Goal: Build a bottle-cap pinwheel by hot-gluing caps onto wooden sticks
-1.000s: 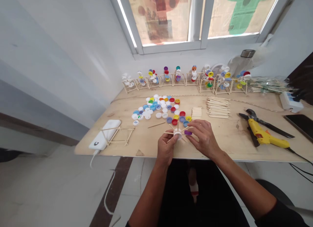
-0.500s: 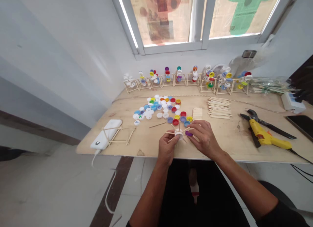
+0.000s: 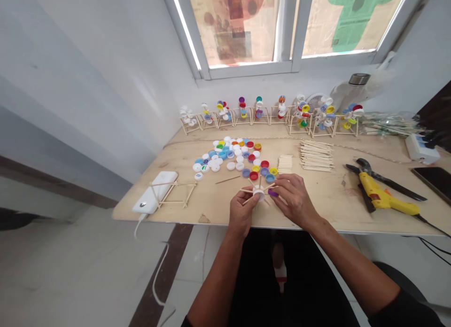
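My left hand (image 3: 242, 211) is closed on a white bottle cap (image 3: 259, 193) from which several thin wooden sticks stick out like spokes. Between the fingertips of my right hand (image 3: 291, 198) is a purple bottle cap (image 3: 272, 192), held against the right side of the spoked hub, at the end of a stick. Just beyond my hands lie loose bottle caps (image 3: 253, 175) in red, blue, white and yellow. A single brown stick (image 3: 227, 180) rests on the table to the left of them.
Stick piles (image 3: 316, 155) lie behind my right hand. A yellow glue gun (image 3: 387, 200) and black-handled cutters (image 3: 391, 180) are at the right. A stick frame (image 3: 172, 203) leans by a white power bank (image 3: 160, 190). Finished cap wheels on stick frames (image 3: 243, 115) line the wall.
Both hands keep nearly the same hold on the white hub and the purple cap. The whole view has shifted very slightly.
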Demonstrator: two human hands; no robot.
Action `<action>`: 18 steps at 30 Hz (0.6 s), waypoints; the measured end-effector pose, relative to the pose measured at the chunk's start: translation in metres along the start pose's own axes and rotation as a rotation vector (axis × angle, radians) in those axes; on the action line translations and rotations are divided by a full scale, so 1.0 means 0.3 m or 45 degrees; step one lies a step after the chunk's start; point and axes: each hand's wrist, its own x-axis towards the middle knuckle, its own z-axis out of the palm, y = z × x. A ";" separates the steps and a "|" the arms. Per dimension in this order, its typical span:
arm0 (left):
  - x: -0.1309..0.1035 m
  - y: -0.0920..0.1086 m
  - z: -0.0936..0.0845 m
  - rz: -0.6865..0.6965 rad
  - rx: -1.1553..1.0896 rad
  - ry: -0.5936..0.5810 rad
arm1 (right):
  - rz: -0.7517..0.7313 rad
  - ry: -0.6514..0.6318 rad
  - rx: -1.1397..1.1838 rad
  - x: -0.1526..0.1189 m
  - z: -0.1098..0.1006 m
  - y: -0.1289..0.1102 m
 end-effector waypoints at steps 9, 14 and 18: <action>-0.003 -0.001 -0.005 -0.006 -0.004 0.008 | 0.070 0.019 -0.052 -0.027 -0.032 -0.005; -0.002 0.002 -0.002 -0.016 0.001 0.024 | 0.222 0.092 0.043 -0.043 -0.061 -0.004; -0.002 0.008 -0.001 -0.027 0.014 -0.001 | 0.454 0.061 0.227 -0.044 -0.070 0.004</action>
